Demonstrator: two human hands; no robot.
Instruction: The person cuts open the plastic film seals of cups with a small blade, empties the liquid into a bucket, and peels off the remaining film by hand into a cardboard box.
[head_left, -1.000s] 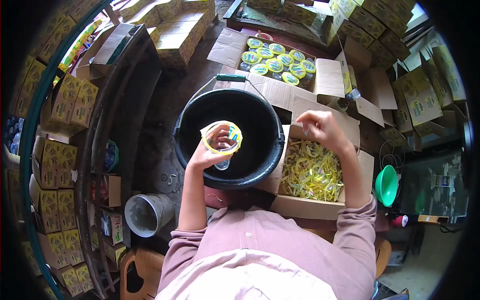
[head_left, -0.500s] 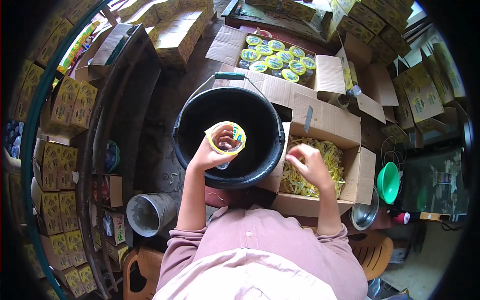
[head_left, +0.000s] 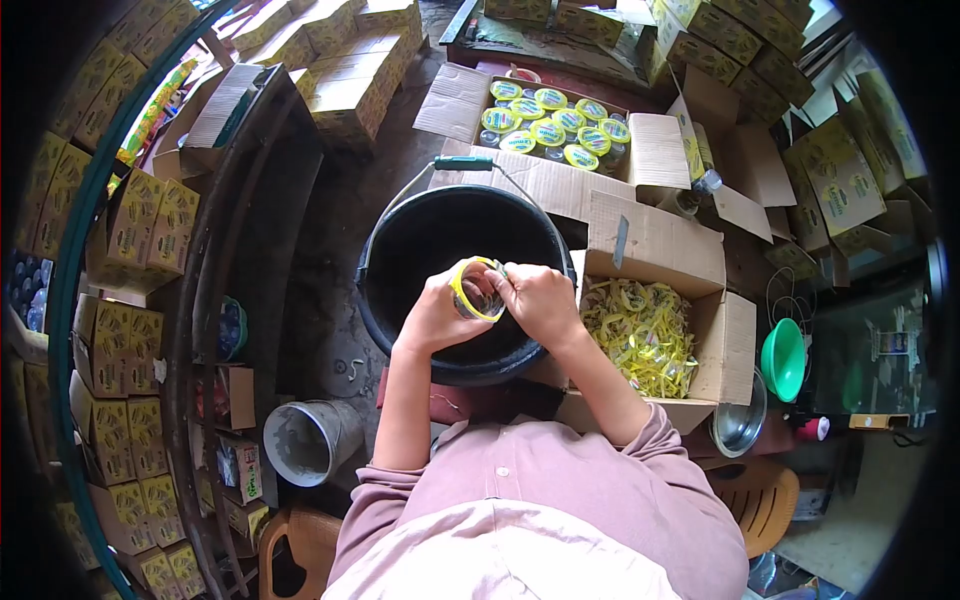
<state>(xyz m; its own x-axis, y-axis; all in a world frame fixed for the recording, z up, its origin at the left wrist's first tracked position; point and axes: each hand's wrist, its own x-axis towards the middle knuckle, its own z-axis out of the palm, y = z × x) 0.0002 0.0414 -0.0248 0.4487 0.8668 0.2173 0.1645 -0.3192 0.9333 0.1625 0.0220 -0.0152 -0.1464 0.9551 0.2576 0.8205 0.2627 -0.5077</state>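
My left hand (head_left: 430,318) is wrapped round a clear plastic cup (head_left: 462,292) with a yellow rim, tilted so its mouth faces up toward me. At the right side of that rim, my right hand (head_left: 543,306) has its fingers closed in a pinch on the printed film lid, of which only a small green bit shows. Both hands are above the near part of a large black bucket (head_left: 420,235). To the right, an open cardboard box (head_left: 738,345) holds a heap of yellow film strips (head_left: 640,340).
Beyond the bucket, another open carton (head_left: 660,150) contains several yellow-lidded cups (head_left: 548,132). A grey bucket (head_left: 300,440) stands at lower left. A green bowl (head_left: 784,360) and a metal basin (head_left: 740,415) are at right. Stacked printed cartons (head_left: 130,430) line the left side.
My right hand has moved left from over the strips to the cup's rim and closed there. The cup has shifted slightly right and tilted in my left hand.
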